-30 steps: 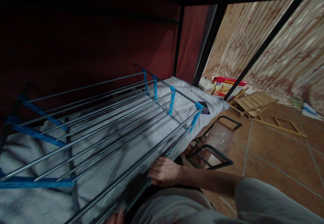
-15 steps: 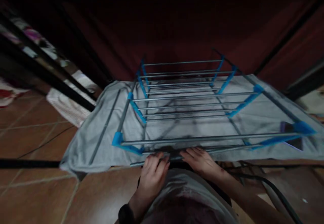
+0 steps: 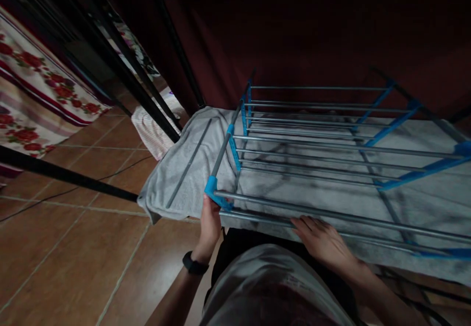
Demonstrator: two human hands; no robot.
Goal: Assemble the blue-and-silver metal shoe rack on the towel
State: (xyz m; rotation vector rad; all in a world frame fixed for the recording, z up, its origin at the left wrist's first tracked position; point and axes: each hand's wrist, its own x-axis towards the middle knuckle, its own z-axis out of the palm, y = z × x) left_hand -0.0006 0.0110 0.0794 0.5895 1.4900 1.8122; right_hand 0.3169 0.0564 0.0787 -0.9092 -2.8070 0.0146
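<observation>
A rack of grey metal tubes [image 3: 294, 145] with blue plastic connectors lies across the grey cloth in front of me. At its near left corner is a blue connector [image 3: 211, 184]. My left hand [image 3: 210, 223] is closed around that corner from below, thumb up against the blue plastic and the other fingers mostly hidden. Farther right, my right hand [image 3: 324, 240] rests with bent fingers over the rack's lower front tube [image 3: 261, 217]. A separate metal tube [image 3: 189, 164] lies on the cloth left of the rack.
The grey cloth [image 3: 158, 188] covers a low surface with black metal bars [image 3: 69, 174] at its left. A dark red curtain [image 3: 312, 36] hangs behind. A striped cloth [image 3: 154, 129], a thin cable [image 3: 66, 193] and a flowered fabric [image 3: 55, 85] are on the left, over tiled floor.
My view has turned left. My left hand has moved from the front tube near the middle to the rack's left corner. The right hand stays at the front tube.
</observation>
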